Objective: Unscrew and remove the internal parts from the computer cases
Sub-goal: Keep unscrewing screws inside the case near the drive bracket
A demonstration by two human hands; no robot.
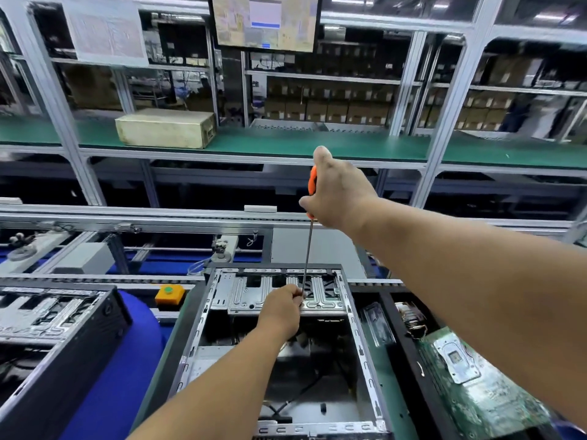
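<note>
Gripping orange screwdriver [313, 182] in right hand [340, 198], left hand [281, 308] pinching its shaft, no legible writing

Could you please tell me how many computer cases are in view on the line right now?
2. One open case lies in the middle, under the hands; a second case sits at the left, cut off by the picture's edge. More may lie out of view.

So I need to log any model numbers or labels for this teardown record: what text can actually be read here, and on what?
None can be read.
Monitor: a window and blue bar show, text blurred.
Posted sheet: faint print, too blurred.
Circuit board: markings too small.
Open computer case, screwdriver, beige box: no lettering shows.
</note>
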